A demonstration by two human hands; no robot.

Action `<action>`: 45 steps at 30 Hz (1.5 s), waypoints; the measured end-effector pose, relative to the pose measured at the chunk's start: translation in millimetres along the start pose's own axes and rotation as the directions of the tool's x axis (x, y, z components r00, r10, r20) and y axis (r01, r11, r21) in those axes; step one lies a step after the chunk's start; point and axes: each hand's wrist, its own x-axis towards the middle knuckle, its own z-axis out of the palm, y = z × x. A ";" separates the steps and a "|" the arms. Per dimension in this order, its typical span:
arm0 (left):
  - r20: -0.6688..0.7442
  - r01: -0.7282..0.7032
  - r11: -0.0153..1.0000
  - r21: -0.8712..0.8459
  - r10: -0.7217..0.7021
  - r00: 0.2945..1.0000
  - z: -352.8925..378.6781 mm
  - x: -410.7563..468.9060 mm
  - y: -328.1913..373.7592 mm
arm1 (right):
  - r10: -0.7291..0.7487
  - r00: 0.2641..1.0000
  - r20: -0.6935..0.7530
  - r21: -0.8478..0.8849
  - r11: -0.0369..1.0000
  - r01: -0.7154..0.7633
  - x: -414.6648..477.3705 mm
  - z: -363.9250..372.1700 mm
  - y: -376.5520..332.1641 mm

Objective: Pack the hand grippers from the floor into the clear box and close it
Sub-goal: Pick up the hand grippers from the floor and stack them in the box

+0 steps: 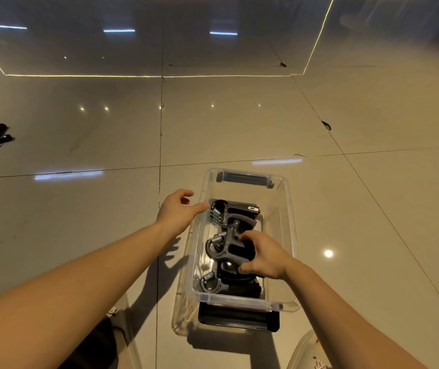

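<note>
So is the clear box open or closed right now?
Open: no lid on the clear box, and the right hand reaches inside, gripping a hand gripper.

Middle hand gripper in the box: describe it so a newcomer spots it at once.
Start at the clear box on the tiled floor, low centre. Three black hand grippers lie in a row inside it. The middle gripper is the only one the right hand grips.

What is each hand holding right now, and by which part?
Right hand grips the middle hand gripper by its handle inside the clear box; left hand holds nothing.
</note>
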 end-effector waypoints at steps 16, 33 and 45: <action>0.227 -0.114 0.994 0.006 0.109 0.968 24.9 -23.1 -43.3 | 0.045 0.982 0.184 -0.221 0.975 -0.003 11.4 50.1 18.1; 0.236 -0.100 0.995 -0.011 0.100 0.966 26.8 -20.2 -43.9 | 0.083 0.972 0.220 -0.194 0.980 -0.040 11.8 49.0 17.4; 0.234 -0.123 0.986 0.115 0.093 0.968 -9.3 -33.0 -29.1 | 0.085 0.996 0.037 -0.005 0.996 -0.084 3.4 22.8 -14.6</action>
